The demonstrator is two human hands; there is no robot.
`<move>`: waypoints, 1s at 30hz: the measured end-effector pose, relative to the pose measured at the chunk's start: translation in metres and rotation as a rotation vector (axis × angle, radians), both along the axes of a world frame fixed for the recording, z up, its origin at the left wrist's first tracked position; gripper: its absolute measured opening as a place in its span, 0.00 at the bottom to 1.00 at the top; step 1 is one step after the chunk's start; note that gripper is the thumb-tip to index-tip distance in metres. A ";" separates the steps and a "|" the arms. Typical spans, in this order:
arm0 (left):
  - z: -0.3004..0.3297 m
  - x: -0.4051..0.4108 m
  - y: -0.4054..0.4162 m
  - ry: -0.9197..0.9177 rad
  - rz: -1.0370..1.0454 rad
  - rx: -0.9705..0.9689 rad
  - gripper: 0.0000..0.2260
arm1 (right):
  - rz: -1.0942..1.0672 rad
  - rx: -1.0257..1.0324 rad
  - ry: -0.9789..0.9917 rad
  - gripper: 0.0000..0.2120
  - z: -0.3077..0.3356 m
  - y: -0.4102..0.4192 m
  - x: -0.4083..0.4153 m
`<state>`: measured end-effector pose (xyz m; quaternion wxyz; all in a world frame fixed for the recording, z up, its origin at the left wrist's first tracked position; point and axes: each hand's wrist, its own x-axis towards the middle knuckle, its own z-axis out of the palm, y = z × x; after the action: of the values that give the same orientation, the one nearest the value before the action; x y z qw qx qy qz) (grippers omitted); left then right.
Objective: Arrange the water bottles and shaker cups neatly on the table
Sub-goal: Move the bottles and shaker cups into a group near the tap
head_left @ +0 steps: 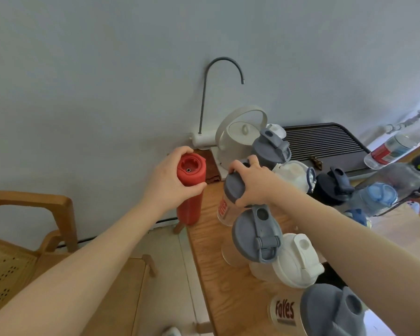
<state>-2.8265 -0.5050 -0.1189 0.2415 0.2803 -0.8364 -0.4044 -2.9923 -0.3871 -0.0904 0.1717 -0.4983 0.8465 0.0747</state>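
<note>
My left hand [172,177] grips the top of a tall red bottle [190,190] that stands at the table's far left edge. My right hand [251,184] clasps the grey lid of a clear shaker cup [224,207] with red lettering, just right of the red bottle. In front of it stand a grey-lidded shaker [256,235], a white shaker [294,261] and another grey-lidded lettered shaker [325,311]. Further back are a grey-lidded shaker [270,147], a white one [294,174], a dark one [334,185] and clear blue-capped bottles [378,195].
The wooden table [206,251] has its left edge beside the red bottle. A white kettle [240,134] and a curved water spout [204,98] stand at the back by the wall. A dark slatted tray [325,141] and a lying plastic bottle [398,146] are at the right. A wooden chair [22,226] is left.
</note>
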 end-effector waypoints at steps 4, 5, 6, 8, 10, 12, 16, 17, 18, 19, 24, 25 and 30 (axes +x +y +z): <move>-0.007 -0.017 0.005 0.001 -0.037 -0.009 0.30 | -0.011 0.023 -0.003 0.37 0.004 0.002 -0.003; -0.009 -0.019 0.007 0.002 -0.040 -0.008 0.30 | -0.019 0.028 -0.013 0.36 0.006 0.003 -0.003; -0.010 -0.020 0.009 0.002 -0.041 -0.008 0.30 | -0.030 0.035 -0.030 0.35 0.007 0.004 -0.003; -0.010 -0.023 0.011 -0.001 -0.053 -0.014 0.30 | -0.041 0.059 -0.054 0.34 0.012 0.007 -0.003; -0.008 -0.025 0.014 -0.019 -0.091 -0.033 0.30 | -0.002 0.108 -0.003 0.35 0.014 0.010 -0.003; -0.007 -0.026 0.017 -0.044 -0.121 -0.055 0.31 | 0.095 0.117 0.092 0.37 0.017 0.011 -0.002; -0.008 -0.023 0.027 -0.064 -0.100 -0.045 0.32 | -0.013 -0.337 0.055 0.27 0.040 0.004 -0.027; -0.008 -0.022 0.030 -0.068 -0.098 -0.048 0.32 | -0.084 -0.436 0.056 0.25 0.043 0.000 -0.043; -0.008 -0.022 0.033 -0.074 -0.097 -0.052 0.32 | -0.136 -0.456 0.074 0.26 0.043 -0.004 -0.059; -0.007 -0.022 0.037 -0.080 -0.093 -0.053 0.31 | -0.167 -0.415 0.070 0.27 0.040 -0.006 -0.072; -0.006 -0.021 0.052 -0.083 -0.006 -0.035 0.32 | -0.132 -0.211 -0.166 0.44 0.020 -0.007 -0.101; -0.006 -0.022 0.055 -0.086 0.011 -0.032 0.32 | -0.119 -0.217 -0.142 0.45 0.017 -0.007 -0.104; 0.002 -0.022 0.060 -0.207 0.048 -0.023 0.35 | -0.077 -0.218 -0.123 0.39 0.015 -0.003 -0.116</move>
<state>-2.8489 -0.4446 -0.1167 0.1665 0.3380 -0.8544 -0.3578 -3.1083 -0.3902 -0.0754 0.1711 -0.4847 0.8560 -0.0551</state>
